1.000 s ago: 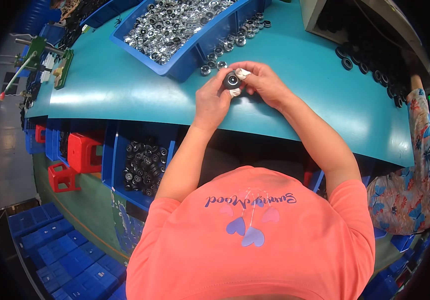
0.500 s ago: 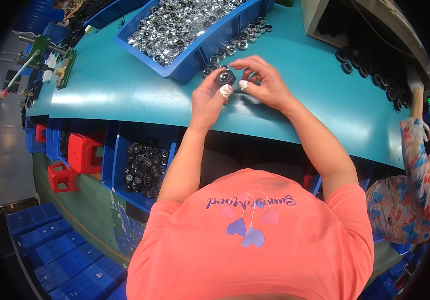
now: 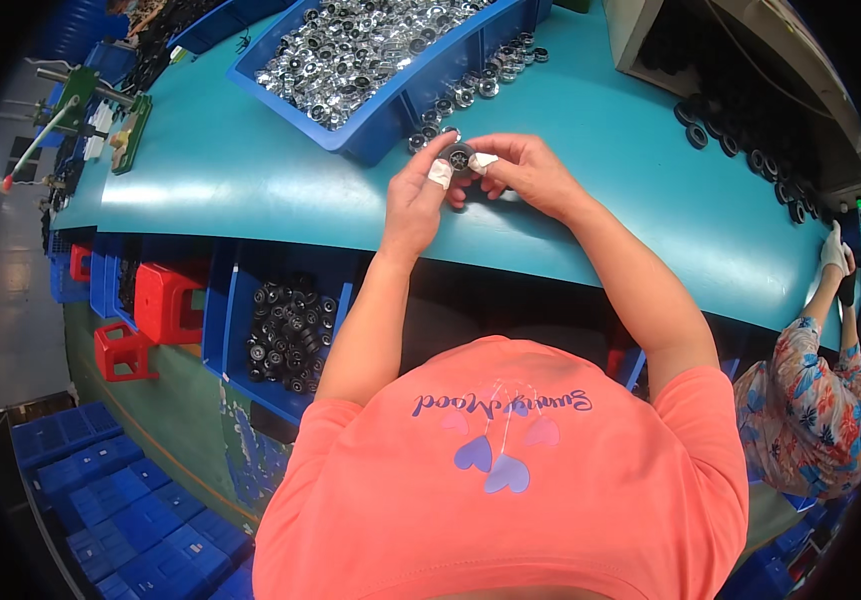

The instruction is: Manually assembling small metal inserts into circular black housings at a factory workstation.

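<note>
Between both of my hands is a small black toy-like wheel (image 3: 458, 158), its spoked face turned up. My left hand (image 3: 416, 203) grips its left side, the thumb wrapped in white tape. On the other side my right hand (image 3: 538, 182) closes on the rim with a taped thumb, its fingers curled beneath. Just beyond the fingertips, shiny clear-and-black wheel hubs (image 3: 464, 97) lie in a row along a blue bin (image 3: 370, 140). That bin is heaped with more hubs (image 3: 350, 62). Both hands are over the teal tabletop (image 3: 280, 195).
Black tyres (image 3: 728, 145) lie scattered at the right by a pale box-like housing (image 3: 626, 40). A co-worker's gloved hand (image 3: 832, 250) is at the far right. Below the table edge, a blue crate (image 3: 215, 330) holds black wheels (image 3: 290, 335), beside red stools (image 3: 165, 303).
My right hand has come in from slightly apart and now grips the wheel, which has turned to show its spokes. The co-worker's hand has moved away from the tyres, nearer the table's right edge.
</note>
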`<state>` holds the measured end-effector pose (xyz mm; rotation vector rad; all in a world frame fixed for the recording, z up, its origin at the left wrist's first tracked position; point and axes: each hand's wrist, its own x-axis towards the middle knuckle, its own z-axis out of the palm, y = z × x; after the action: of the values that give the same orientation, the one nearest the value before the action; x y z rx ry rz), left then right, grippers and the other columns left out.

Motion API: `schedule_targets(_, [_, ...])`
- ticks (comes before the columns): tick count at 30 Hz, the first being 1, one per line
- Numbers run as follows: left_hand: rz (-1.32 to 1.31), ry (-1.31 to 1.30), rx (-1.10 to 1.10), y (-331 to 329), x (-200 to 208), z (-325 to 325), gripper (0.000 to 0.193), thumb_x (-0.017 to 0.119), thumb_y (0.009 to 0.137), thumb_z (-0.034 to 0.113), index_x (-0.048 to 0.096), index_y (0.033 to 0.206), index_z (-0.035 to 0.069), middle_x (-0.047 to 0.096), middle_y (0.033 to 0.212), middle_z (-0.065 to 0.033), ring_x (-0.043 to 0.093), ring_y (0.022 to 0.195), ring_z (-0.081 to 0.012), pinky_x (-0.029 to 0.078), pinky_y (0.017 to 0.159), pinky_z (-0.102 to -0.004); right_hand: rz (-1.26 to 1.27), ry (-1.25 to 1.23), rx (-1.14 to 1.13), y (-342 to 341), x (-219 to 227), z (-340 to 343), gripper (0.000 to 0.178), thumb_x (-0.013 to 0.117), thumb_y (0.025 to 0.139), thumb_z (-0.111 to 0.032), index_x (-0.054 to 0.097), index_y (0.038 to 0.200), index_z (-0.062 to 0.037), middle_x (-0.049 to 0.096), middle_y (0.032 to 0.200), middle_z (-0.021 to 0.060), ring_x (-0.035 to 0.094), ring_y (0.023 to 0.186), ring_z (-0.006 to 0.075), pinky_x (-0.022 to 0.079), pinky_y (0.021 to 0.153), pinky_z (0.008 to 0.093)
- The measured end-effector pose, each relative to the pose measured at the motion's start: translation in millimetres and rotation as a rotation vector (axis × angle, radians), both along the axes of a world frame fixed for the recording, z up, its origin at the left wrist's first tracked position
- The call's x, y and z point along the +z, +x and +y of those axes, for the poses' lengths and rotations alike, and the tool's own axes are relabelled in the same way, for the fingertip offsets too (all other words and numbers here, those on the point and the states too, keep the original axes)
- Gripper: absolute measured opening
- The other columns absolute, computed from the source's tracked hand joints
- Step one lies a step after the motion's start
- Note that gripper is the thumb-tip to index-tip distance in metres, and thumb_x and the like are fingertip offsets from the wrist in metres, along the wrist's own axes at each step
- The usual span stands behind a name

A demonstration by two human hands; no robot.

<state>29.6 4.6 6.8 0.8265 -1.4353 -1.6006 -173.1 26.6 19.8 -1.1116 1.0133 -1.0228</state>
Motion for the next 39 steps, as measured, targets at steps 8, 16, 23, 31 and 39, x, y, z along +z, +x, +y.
schedule_targets(8, [0.032,-0.008,-0.027,-6.1,1.5,3.2,0.057,0.064,0.095,-0.001,0.047,0.148,0.003,0.065,0.121,-0.0053,0.064,0.098,-0.0118,0.053,0.074,-0.0258,0.023,0.041,-0.037,0.5,0.3,-0.2,0.037,0.065,0.093,-0.017,0.066,0.125,0.0015,0.07,0.094,0.0041,0.061,0.077,0.0087,0.054,0.071,0.0251])
schedule_targets(16, [-0.164,-0.171,0.0,-6.8,-4.7,5.4,0.057,0.064,0.094,-0.002,0.049,0.148,0.006,0.065,0.115,-0.0028,0.06,0.091,-0.0088,0.052,0.073,-0.0248,0.073,0.056,-0.058,1.6,-1.5,-1.5,0.03,0.071,0.091,-0.02,0.068,0.11,0.0024,0.07,0.089,0.0058,0.061,0.073,0.01,0.052,0.066,0.0253])
schedule_targets(23, [-0.316,-0.352,0.052,-8.4,-5.6,5.4,0.055,0.063,0.095,-0.001,0.05,0.147,0.007,0.066,0.111,-0.002,0.059,0.086,-0.0078,0.051,0.07,-0.0237,0.052,0.07,-0.055,0.3,-3.3,-1.3,0.03,0.071,0.091,-0.021,0.068,0.112,0.0004,0.069,0.089,0.0043,0.061,0.073,0.009,0.052,0.067,0.0246])
schedule_targets(31, [0.015,-0.016,0.023,-6.5,6.3,5.1,0.055,0.065,0.095,0.004,0.047,0.147,0.003,0.068,0.111,-0.0035,0.06,0.083,-0.0075,0.052,0.067,-0.0227,-0.205,0.115,0.034,-1.6,1.2,0.1,0.048,0.068,0.092,-0.016,0.058,0.136,0.0009,0.069,0.109,0.0077,0.065,0.09,0.0127,0.055,0.085,0.0264])
schedule_targets(39, [-0.143,-0.084,0.019,-7.9,0.5,5.6,0.052,0.064,0.095,0.001,0.049,0.145,0.003,0.068,0.109,-0.0025,0.058,0.08,-0.0066,0.05,0.066,-0.0224,-0.236,0.023,0.035,-3.9,-13.4,-3.2,0.058,0.069,0.091,-0.008,0.049,0.145,-0.0019,0.066,0.112,0.0059,0.063,0.096,0.0116,0.053,0.086,0.0245])
